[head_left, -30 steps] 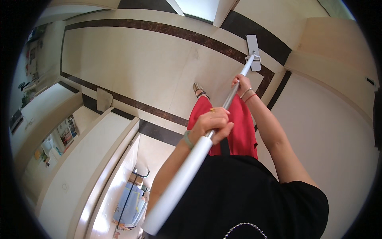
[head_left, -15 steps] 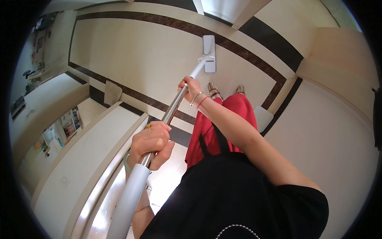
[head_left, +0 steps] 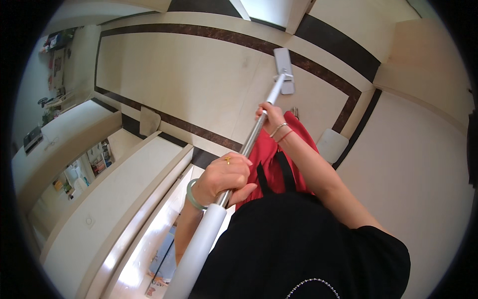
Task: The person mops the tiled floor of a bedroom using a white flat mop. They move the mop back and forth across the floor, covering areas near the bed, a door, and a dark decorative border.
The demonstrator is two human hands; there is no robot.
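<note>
A flat mop (head_left: 254, 133) with a metal and white pole slants from the lower left up to its pale rectangular head (head_left: 284, 65) on the tiled floor. My left hand (head_left: 225, 177), with a gold ring and a green bangle at the wrist, is closed round the metal pole just above its thick white grip. Farther along, my right hand (head_left: 270, 117) wraps round the pole near the white lower section. A bracelet and a red string circle that wrist. The mop head lies flat beside the dark border strip, and the pole's end runs out of view at the bottom.
A cream floor (head_left: 174, 67) spreads ahead, framed by a dark marbled border (head_left: 219, 35). A doorway (head_left: 266, 12) opens at the far side. To the right are a white wall (head_left: 403, 159) and a pale flat object (head_left: 332, 145); white partitions (head_left: 117, 192) stand left.
Both hands and the mop pole have shifted to the right. The mop head has moved right and tilted slightly. Both hands keep their hold.
</note>
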